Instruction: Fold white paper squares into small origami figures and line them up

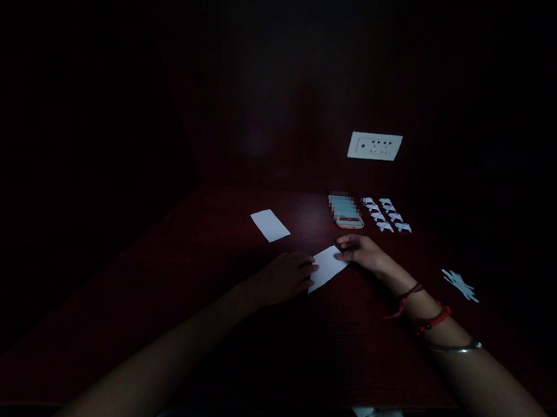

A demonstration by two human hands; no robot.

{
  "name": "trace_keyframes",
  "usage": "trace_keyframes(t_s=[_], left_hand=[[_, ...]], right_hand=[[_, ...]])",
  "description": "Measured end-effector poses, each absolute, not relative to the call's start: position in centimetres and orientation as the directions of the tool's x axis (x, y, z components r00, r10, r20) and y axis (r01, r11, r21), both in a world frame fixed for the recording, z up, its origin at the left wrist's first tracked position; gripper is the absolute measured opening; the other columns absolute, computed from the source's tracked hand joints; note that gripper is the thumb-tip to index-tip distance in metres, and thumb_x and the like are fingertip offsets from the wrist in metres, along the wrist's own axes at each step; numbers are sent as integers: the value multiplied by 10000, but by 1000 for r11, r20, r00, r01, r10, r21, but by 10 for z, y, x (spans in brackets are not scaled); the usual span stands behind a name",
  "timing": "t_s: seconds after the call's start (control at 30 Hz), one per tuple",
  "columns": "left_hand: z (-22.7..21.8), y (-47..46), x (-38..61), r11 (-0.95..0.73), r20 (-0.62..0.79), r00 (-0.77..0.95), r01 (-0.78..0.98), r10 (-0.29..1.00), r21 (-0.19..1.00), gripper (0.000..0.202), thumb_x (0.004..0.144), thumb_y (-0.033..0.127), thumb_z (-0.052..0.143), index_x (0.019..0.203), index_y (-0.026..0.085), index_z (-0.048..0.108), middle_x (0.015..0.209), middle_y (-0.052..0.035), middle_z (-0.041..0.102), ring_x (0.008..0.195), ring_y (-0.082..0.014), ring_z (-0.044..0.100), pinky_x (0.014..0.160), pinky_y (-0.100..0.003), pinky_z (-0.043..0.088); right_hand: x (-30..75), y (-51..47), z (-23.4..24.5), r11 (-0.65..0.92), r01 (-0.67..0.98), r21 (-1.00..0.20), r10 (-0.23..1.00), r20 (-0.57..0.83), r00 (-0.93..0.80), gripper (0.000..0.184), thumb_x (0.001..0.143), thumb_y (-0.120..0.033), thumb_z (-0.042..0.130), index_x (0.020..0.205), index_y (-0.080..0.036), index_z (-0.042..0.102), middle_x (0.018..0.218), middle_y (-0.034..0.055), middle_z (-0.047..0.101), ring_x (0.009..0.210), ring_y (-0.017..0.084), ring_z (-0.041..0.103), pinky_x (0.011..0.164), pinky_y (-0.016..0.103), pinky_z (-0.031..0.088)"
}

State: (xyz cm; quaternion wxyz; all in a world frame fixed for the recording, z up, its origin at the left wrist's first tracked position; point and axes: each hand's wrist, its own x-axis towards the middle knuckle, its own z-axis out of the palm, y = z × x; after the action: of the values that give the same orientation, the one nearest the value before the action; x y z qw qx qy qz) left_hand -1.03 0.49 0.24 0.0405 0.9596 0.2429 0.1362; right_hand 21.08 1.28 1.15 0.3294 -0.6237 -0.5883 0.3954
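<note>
A white sheet of paper (328,267) lies at an angle on the dark red table, between my two hands. My left hand (288,277) holds its left edge, with slightly parted fingertips over the paper. At the upper right corner, my right hand (364,252) has thumb and fingers bent around the sheet. Red bracelets (436,318) and a metal bangle (458,348) circle the right forearm. Farther back on the left, a second white sheet (270,225) rests flat, touched by neither hand.
Behind my right hand lies a phone (349,222), its screen partly pixelated. Several small folded white paper pieces (384,215) sit in two rows beside it. A pile of thin pale strips (460,285) is at the right. A socket plate (374,147) is on the back wall.
</note>
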Motion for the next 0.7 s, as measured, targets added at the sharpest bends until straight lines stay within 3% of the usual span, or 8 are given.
trace_keyframes(t_s=[0.17,0.27,0.4,0.7], left_hand=[[2,5,-12,-880,241,847,455,475,137,321,816,331,338,1104,205,405,1142,-41,408,1069,-183,336,861,-341,305],[2,5,-12,-879,238,847,455,476,139,321,816,332,338,1107,211,404,1146,-38,408,1081,-185,323,866,-343,301],[1,7,-11,-875,233,843,464,484,141,324,812,341,344,1105,214,406,1154,-41,403,1087,-187,318,870,-349,296],[-4,7,-11,-876,267,835,460,481,143,324,808,344,351,1097,207,405,1146,-50,407,1070,-185,343,862,-355,307]], right_hand=[[208,9,21,-145,408,-901,979,-191,-74,352,602,-125,553,949,-88,512,776,63,578,662,115,538,632,243,435],[210,12,18,-1,532,-847,986,-89,-139,276,602,-131,542,876,-102,563,736,38,586,678,125,536,674,262,424],[212,12,17,248,724,-644,963,85,-255,235,600,-130,523,819,-163,601,762,-3,594,713,122,527,708,253,398],[209,1,32,566,684,-459,799,104,-592,308,642,-65,459,895,-188,586,863,-2,609,782,119,543,742,245,380]])
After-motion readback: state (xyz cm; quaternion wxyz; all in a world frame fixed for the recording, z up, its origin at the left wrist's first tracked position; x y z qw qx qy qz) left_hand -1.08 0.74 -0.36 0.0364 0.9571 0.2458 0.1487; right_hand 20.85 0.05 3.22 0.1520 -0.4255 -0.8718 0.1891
